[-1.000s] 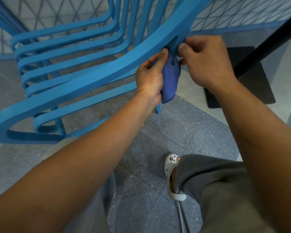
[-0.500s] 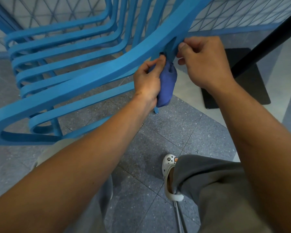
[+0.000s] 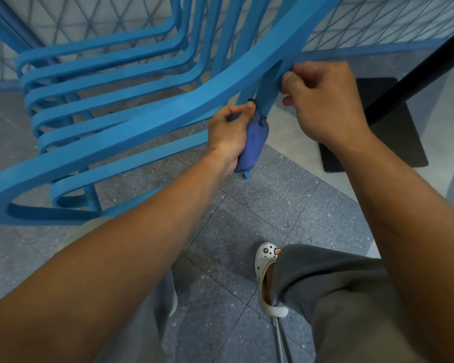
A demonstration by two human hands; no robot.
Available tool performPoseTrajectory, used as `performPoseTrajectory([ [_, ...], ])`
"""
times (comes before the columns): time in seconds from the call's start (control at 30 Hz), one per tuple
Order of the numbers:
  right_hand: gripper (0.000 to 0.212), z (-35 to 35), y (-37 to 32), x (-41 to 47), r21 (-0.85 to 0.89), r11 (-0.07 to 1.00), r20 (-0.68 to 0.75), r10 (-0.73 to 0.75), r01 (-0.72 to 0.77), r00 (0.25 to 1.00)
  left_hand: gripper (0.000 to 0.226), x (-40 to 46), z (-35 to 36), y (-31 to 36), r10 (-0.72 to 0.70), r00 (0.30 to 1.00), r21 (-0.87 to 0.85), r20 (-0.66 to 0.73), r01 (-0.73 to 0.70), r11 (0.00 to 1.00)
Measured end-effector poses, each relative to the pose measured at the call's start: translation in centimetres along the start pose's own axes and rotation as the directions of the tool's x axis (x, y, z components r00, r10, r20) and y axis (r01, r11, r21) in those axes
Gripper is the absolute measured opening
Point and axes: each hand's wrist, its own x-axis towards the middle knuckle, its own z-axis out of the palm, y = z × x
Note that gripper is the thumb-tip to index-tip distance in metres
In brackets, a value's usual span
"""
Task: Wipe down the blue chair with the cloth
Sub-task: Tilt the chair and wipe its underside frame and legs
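The blue slatted chair fills the upper left, its armrest running diagonally across the view. A dark blue cloth is wrapped around the chair's rear leg just under the armrest. My left hand grips the cloth against that leg, and much of the cloth is hidden in my palm. My right hand holds the chair frame at the top of the same leg, fingers curled around it, just above and to the right of the cloth.
A black table post slants down to a flat black base plate at the right. Grey speckled floor tiles lie below. My foot in a white clog stands near a thin metal rod. A mesh fence runs behind.
My left hand has slid the cloth a little way down the chair leg. My right hand has kept its hold at the top of the leg.
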Motion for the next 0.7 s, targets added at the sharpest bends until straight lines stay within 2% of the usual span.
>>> performPoseTrajectory([
  [0.17, 0.027, -0.1, 0.4, 0.2, -0.024, 1.000, 0.007, -0.005, 0.006, 1.000, 0.023, -0.2, 0.5, 1.5, 0.120, 0.988, 0.041, 0.101, -0.125, 0.991],
  [0.33, 0.027, -0.1, 0.4, 0.0, -0.035, 0.999, 0.016, -0.020, 0.020, 1.000, 0.018, 0.1, -0.2, 0.2, 0.045, 0.999, 0.077, -0.005, -0.045, 0.996],
  [0.5, 0.030, 0.0, 0.5, 0.3, -0.088, 0.996, 0.016, -0.016, 0.018, 1.000, 0.019, -1.6, 1.4, 1.4, 0.188, 0.982, 0.048, 0.017, -0.189, 0.981],
  [0.6, 0.024, -0.5, 0.3, 0.1, -0.109, 0.993, 0.028, -0.046, 0.049, 0.999, 0.013, -2.2, 2.4, 2.5, 0.182, 0.983, -0.101, 0.032, -0.178, 0.979],
  [0.7, 0.023, -0.4, 0.5, 0.1, -0.109, 0.993, 0.043, -0.043, 0.047, 0.998, 0.013, -1.8, 2.2, 1.5, 0.166, 0.986, -0.047, 0.004, -0.166, 0.985],
])
